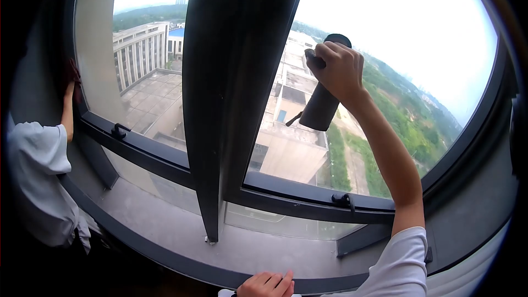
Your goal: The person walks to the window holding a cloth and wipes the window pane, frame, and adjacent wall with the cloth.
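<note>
My right hand (pixel 340 71) is raised against the right window pane (pixel 418 27), closed around the handle of a dark window scrubber (pixel 322 109). The scrubber's long padded bar lies slantwise against the glass, running from above my knuckles to below my wrist. A short dark piece sticks out at its lower left end. My left hand (pixel 267 285) lies on the dark lower rail (pixel 330 285) at the bottom of the view, fingers stretched out, with nothing seen in it. Part of that hand is cut off by the picture's edge.
At the far left another person in a white shirt (pixel 41 159) holds a dark red cloth (pixel 71 77) to the window frame. A thick dark mullion (pixel 220 77) divides the panes. Window latches (pixel 344 201) stick out along the lower frame, above a pale ledge (pixel 264 247).
</note>
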Tool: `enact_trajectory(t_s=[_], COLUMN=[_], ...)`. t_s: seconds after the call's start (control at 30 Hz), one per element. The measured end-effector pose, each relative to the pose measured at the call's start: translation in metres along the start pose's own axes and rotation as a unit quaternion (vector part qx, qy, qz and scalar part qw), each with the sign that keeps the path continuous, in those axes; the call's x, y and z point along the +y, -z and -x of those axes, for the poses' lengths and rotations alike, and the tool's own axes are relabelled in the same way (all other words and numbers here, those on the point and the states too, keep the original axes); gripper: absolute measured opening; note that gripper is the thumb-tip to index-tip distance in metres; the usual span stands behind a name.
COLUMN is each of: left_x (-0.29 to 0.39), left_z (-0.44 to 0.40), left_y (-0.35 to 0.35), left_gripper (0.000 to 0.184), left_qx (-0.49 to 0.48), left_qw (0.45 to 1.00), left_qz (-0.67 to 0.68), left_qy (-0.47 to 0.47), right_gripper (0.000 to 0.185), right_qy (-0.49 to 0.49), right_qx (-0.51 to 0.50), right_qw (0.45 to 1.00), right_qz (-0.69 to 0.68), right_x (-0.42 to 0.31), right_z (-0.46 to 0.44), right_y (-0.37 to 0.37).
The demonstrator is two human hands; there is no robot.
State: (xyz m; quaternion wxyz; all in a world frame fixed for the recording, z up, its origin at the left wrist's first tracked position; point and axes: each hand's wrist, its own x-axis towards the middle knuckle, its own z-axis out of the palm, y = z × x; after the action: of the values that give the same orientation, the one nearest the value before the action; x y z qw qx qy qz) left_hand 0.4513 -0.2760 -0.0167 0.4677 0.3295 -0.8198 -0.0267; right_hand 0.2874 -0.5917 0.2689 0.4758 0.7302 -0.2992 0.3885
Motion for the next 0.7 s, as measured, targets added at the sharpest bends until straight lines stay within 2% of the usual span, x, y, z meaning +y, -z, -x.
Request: enact_trajectory(t_s=[0.03, 0.07, 0.1, 0.17, 0.2, 0.23, 0.3, 0.33, 0.4, 0.43, 0.5, 0.57, 0.63, 0.7], left_x=[-0.002, -0.002, 0.002, 0.004, 0.003, 0.001, -0.001, 0.002, 0.001, 0.000, 0.000, 0.004, 0.000, 0.002], left_z=[-0.001, 0.000, 0.001, 0.002, 0.002, 0.003, 0.001, 0.000, 0.002, 0.003, 0.002, 0.001, 0.000, 0.001], left_y=[0.001, 0.002, 0.000, -0.003, -0.003, -0.001, 0.003, 0.003, 0.002, 0.002, 0.003, 0.002, 0.002, 0.003], left_gripper=[0.021, 0.021, 0.020, 0.020, 0.019, 0.019, 0.019, 0.020, 0.020, 0.020, 0.019, 0.019, 0.018, 0.019], left_qx=[0.002, -0.001, 0.000, 0.005, 0.010, 0.014, 0.007, 0.003, 0.000, -0.004, -0.001, 0.004, 0.005, -0.001], left_qw=[1.000, 1.000, 1.000, 1.000, 1.000, 1.000, 1.000, 1.000, 1.000, 1.000, 0.999, 0.999, 0.999, 0.999], left_qz=[-0.003, 0.011, 0.029, 0.028, 0.026, 0.024, 0.028, 0.031, 0.028, 0.030, 0.039, 0.045, 0.034, 0.043], left_qy=[-0.001, 0.003, 0.011, 0.010, 0.008, 0.004, 0.001, 0.005, 0.003, 0.000, 0.003, 0.009, -0.008, -0.004], right_gripper=[0.021, 0.021, 0.021, 0.024, 0.024, 0.023, 0.022, 0.022, 0.022, 0.020, 0.024, 0.024, 0.023, 0.023], right_qy=[-0.028, -0.103, -0.100, 0.045, 0.053, -0.022, -0.055, -0.050, 0.058, 0.015, -0.067, 0.017, 0.032, -0.072], right_qx=[-0.005, -0.007, -0.012, 0.016, 0.019, -0.012, 0.029, 0.027, 0.015, -0.001, 0.031, 0.007, 0.013, 0.016], right_qw=[1.000, 0.994, 0.995, 0.999, 0.998, 1.000, 0.998, 0.998, 0.998, 1.000, 0.997, 1.000, 0.999, 0.997], right_qz=[0.009, 0.019, 0.018, -0.014, -0.010, 0.006, 0.007, 0.004, -0.015, 0.005, -0.004, -0.010, -0.022, -0.003], right_x=[0.005, 0.007, 0.005, -0.002, 0.002, 0.005, 0.004, 0.003, 0.005, 0.010, 0.005, -0.002, 0.001, -0.001], right_z=[-0.006, -0.011, -0.007, 0.001, -0.001, -0.003, 0.000, -0.001, -0.001, -0.003, 0.000, 0.007, 0.001, 0.001], right_y=[0.006, 0.009, 0.006, -0.004, -0.001, 0.006, 0.005, 0.005, 0.004, 0.005, 0.005, -0.001, -0.002, 0.002])
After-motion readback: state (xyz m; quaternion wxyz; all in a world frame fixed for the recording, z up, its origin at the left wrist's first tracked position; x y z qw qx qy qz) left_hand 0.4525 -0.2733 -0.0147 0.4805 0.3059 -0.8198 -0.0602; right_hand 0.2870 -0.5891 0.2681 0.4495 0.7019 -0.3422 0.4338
